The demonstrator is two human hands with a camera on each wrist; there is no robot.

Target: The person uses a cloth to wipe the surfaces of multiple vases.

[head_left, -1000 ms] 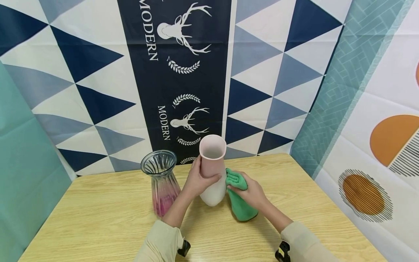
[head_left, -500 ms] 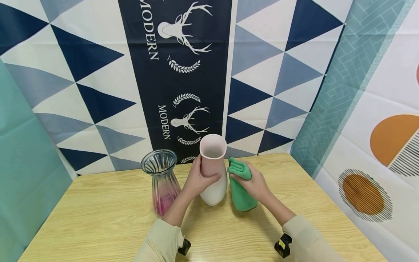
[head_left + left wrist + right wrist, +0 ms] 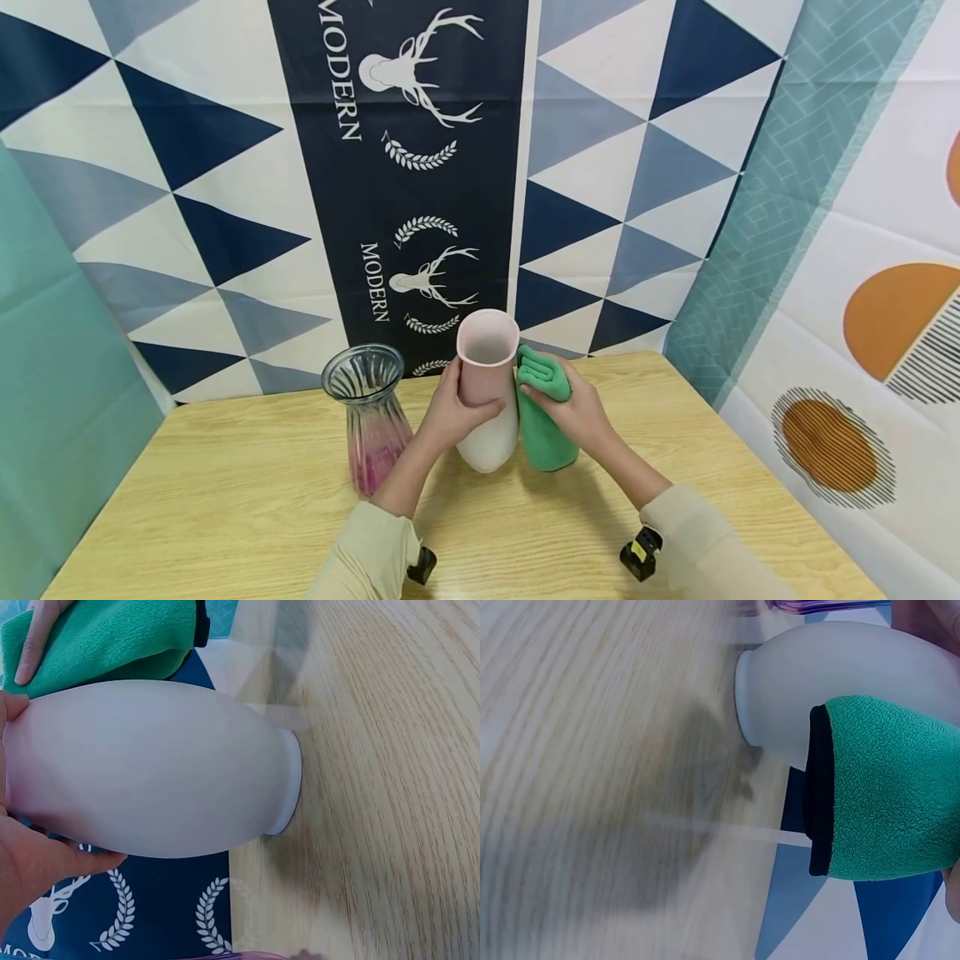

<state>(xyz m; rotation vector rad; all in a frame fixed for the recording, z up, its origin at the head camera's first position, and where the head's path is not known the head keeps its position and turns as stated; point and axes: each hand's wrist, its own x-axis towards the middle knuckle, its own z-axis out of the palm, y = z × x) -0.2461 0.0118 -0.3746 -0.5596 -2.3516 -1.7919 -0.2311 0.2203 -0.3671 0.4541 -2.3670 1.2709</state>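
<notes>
A vase [image 3: 489, 433], pink at the neck and white below, stands on the wooden table in the head view. My left hand [image 3: 453, 412] grips its upper part, thumb across the front and fingers round the left side. In my right hand [image 3: 577, 407] is a folded green cloth [image 3: 547, 433], held against or very close to the vase's right side. The left wrist view shows the vase's rounded body [image 3: 150, 765] with its foot on the table. Black edging borders the cloth [image 3: 892, 787] in the right wrist view; its lower end hangs free.
A ribbed glass vase [image 3: 367, 417], bluish at the rim and pink at the base, stands left of my left forearm, which partly covers it. The wooden table [image 3: 247, 483] meets a patterned wall hanging [image 3: 420, 192] behind the vases. More hangings enclose both sides.
My right hand first moved up and slightly away from the vase with the cloth, then back left to its upper side. The left hand and both vases stay in place.
</notes>
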